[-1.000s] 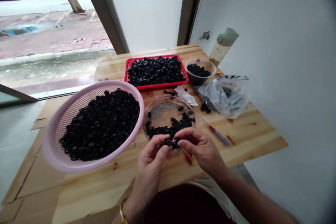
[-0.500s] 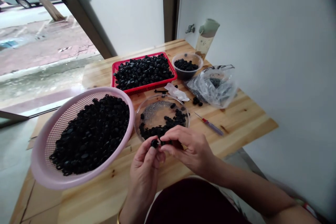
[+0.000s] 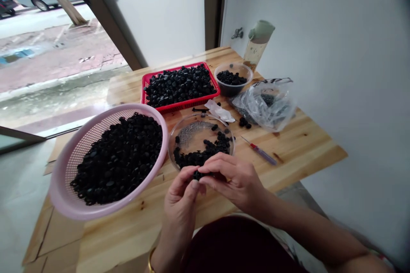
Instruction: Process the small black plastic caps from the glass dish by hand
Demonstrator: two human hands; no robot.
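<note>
Two sets of fingertips, one tiny black part

And here we are at the near edge of the tabletop (image 3: 297,149), where a small black part (image 3: 196,175) is held up just on the near side of the clear dish (image 3: 200,138). The left hand (image 3: 181,196) has it pinched, thumb nearest us, forefinger opposite; the right hand (image 3: 237,179) meets it from the other side, fingers bunched and closed onto it, though whether they hide a second piece I cannot tell! Mostly covered, but it should be a featherweight, probably rigid plastic, so a firm squeeze ought not to crush it. The danger, I'd judge, is slip: with so little to grip, it could pop out sideways. Best hold? Thumb and forefinger across its outer edge, from opposite sides. Over at the tabletop's left edge stands the pink basket (image 3: 59,190), heaped with black pieces (image 3: 118,158); the red basket (image 3: 188,105) carries more towards the far edge, and a screwdriver (image 3: 263,155) lies out towards the right corner, well apart from the fingers
</note>
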